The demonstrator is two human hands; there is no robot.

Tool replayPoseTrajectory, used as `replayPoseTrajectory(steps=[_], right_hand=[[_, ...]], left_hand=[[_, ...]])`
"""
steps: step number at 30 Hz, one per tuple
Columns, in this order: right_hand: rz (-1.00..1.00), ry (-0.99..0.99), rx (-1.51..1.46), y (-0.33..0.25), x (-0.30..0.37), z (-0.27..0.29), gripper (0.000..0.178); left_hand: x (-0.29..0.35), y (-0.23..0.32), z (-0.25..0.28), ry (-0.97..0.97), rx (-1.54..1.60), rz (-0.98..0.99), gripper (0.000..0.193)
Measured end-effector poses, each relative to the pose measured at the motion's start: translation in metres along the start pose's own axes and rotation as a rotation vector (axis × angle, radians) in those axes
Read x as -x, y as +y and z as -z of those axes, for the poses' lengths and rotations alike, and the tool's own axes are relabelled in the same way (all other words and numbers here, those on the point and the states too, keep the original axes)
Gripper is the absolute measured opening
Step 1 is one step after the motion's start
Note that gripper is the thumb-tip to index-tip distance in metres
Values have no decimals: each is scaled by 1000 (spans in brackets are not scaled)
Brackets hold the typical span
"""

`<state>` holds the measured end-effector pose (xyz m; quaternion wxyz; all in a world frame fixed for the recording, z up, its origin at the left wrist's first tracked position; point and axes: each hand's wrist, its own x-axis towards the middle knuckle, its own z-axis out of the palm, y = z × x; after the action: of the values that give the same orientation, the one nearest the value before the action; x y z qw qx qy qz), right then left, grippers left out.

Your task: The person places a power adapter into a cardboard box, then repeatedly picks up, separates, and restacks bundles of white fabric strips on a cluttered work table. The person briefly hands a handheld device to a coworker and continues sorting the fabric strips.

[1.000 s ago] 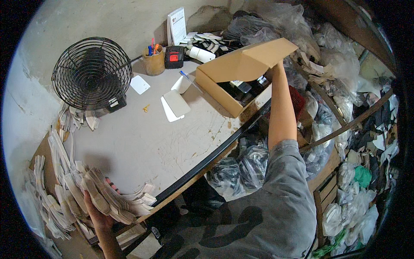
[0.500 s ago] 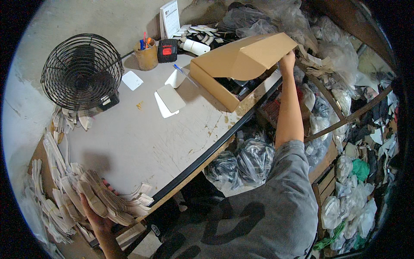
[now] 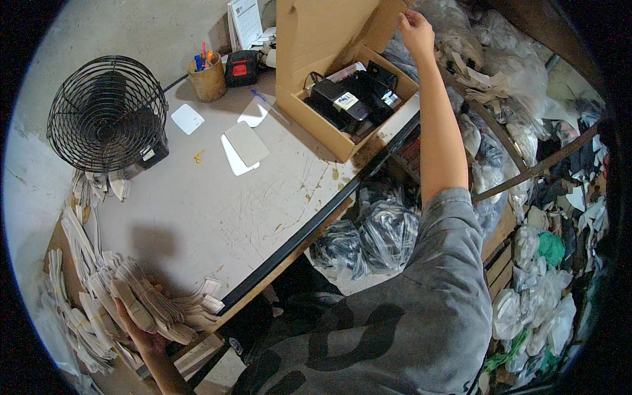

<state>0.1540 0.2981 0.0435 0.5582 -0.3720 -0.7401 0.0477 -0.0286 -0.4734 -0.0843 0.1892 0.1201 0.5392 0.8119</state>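
My right hand [image 3: 416, 31] is closed on the edge of the raised lid [image 3: 329, 39] of a brown cardboard box [image 3: 315, 128]. The box sits at the table's right end, with black electrical-looking items [image 3: 352, 97] inside, one bearing a white label. At the lower left, my left hand [image 3: 143, 336] is wrapped round a bundle of off-white strips [image 3: 135, 306] at the table's near corner. Its thumb shows on the near side; the bundle hides most of its fingers. More banded strip bundles [image 3: 79, 322] lie beside it.
A black wire fan [image 3: 108, 115] stands at the table's far left. Behind are a pen cup [image 3: 209, 78], a black-and-red case [image 3: 242, 68] and a desk calendar [image 3: 245, 25]. White cards [image 3: 245, 146] lie mid-table. Plastic bags [image 3: 388, 230] and a metal bar [image 3: 540, 168] are to the right.
The box lid has swung from partly lowered to upright, showing the contents. My right hand has risen with its edge. My left hand keeps its grip on the strips. The view has shifted slightly.
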Motion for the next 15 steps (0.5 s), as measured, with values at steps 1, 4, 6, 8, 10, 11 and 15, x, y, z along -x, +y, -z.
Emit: replayPoseTrajectory(steps=[1,4,6,8,10,11,15], right_hand=[[6,38,83,-4,6,2,38],[-99,87,149,49,3,22,35],[-198,-18,66,63,29,27,40],[-202,-12,-12,89,56,38,40],[-341,-94,-128,94,85,42,43],[-250,-126,-71,122,93,46,47],[-203,-200,-52,131,137,66,51]], left_hand=[[1,1,-3,19,-20,3,71],[-8,8,-17,-31,57,75,71],[0,14,-15,-7,94,94,72],[-2,9,-7,-23,75,74,71],[0,6,-2,-104,-4,-4,71],[-2,5,-2,-109,-11,0,71],[-4,8,-2,50,51,123,70]])
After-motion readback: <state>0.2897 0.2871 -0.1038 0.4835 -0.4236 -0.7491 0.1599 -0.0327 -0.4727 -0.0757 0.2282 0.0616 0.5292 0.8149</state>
